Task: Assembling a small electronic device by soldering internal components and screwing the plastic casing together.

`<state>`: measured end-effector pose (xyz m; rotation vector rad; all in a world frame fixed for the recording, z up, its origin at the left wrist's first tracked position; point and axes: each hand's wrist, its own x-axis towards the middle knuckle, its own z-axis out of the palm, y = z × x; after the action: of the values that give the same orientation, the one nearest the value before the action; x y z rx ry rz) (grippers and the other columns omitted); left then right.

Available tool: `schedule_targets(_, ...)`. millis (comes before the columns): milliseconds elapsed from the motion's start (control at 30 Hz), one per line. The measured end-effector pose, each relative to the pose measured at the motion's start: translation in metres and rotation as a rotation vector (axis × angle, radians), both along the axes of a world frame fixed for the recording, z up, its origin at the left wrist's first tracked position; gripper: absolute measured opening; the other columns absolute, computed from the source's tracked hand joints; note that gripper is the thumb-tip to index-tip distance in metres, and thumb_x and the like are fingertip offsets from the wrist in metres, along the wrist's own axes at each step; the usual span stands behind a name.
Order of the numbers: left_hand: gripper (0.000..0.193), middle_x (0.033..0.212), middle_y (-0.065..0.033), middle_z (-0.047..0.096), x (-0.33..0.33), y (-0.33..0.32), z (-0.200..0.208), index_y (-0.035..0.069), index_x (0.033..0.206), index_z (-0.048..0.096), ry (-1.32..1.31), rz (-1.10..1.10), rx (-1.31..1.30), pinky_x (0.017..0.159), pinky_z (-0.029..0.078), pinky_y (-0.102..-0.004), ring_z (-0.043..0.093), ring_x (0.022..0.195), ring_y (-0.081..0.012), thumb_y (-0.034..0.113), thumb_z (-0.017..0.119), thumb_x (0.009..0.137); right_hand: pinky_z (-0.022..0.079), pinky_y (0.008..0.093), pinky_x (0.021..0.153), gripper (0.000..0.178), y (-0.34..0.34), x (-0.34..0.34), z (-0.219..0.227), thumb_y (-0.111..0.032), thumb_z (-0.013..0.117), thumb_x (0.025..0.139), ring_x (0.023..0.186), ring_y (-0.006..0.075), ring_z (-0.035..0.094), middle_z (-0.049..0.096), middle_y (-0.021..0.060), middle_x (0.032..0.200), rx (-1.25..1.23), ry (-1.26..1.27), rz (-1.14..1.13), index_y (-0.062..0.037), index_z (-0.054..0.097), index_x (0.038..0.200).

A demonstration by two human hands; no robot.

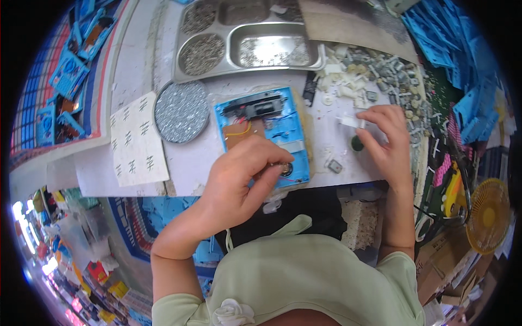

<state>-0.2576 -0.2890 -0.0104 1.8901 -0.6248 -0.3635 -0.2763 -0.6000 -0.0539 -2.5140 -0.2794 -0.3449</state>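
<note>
A blue plastic casing [296, 130] lies open on the worktable in front of me, with a black module [263, 107], red and yellow wires and a brown board [242, 136] inside. My left hand [242, 179] reaches over its lower part. Its thumb and index finger close at a small round metallic part [286, 169] near the casing's lower right corner; what exactly they pinch is partly hidden. To the right, my right hand [387, 138] holds a white plastic piece [349, 120] between thumb and index fingertips. Below that piece sits a dark green round object [356, 144].
A steel compartment tray [250, 73] with small metal parts stands at the back. A round dish of tiny screws [181, 111] and a marked paper sheet [140, 141] lie left. White plastic parts and small motors [380, 76] are heaped back right. Blue casings [443, 38] pile up beyond.
</note>
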Motion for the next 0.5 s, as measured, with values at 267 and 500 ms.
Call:
schedule_targets(267, 0.013, 0.09, -0.0098, 0.063, 0.051, -0.095, -0.036, 0.006, 0.091, 0.064, -0.66, -0.373, 0.29, 0.073, 0.053, -0.0419, 0.065, 0.083, -0.0301, 0.009, 0.065, 0.079, 0.048, 0.0401, 0.093, 0.028, -0.036, 0.02, -0.011, -0.012, 0.072, 0.082, 0.105, 0.032, 0.06, 0.068, 0.0126, 0.104, -0.107, 0.092, -0.19, -0.006, 0.075, 0.109)
schedule_targets(500, 0.011, 0.083, -0.0081, 0.065, 0.062, -0.13, -0.067, 0.006, 0.088, 0.065, -0.807, -0.505, 0.494, 0.071, 0.053, -0.0394, 0.067, 0.083, -0.0267, 0.012, 0.065, 0.079, 0.05, 0.0445, 0.085, 0.021, -0.05, 0.051, -0.02, -0.013, 0.073, 0.081, 0.091, 0.0329, 0.063, 0.068, 0.012, 0.09, -0.477, 0.071, -0.173, -0.0071, 0.074, 0.101)
